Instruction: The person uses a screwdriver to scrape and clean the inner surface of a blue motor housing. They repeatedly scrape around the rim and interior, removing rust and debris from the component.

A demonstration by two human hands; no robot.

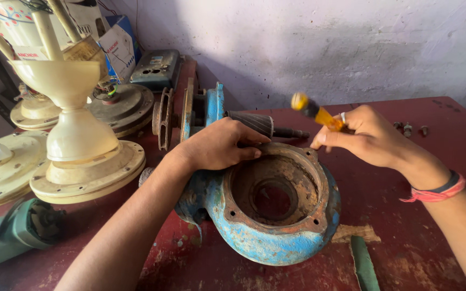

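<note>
Left hand (pixel 219 146) on rusty blue pump casing (pixel 276 215) (right hand (pixel 370 137) gripping yellow-handled screwdriver (pixel 316 111))

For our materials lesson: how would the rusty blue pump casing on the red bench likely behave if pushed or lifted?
The blue pump casing looks like thick cast metal, so probably heavy and stiff. Its rounded underside might let it rock; the left hand rests on its rim. Flaking rust suggests a rough, non-slippery grip.
</note>
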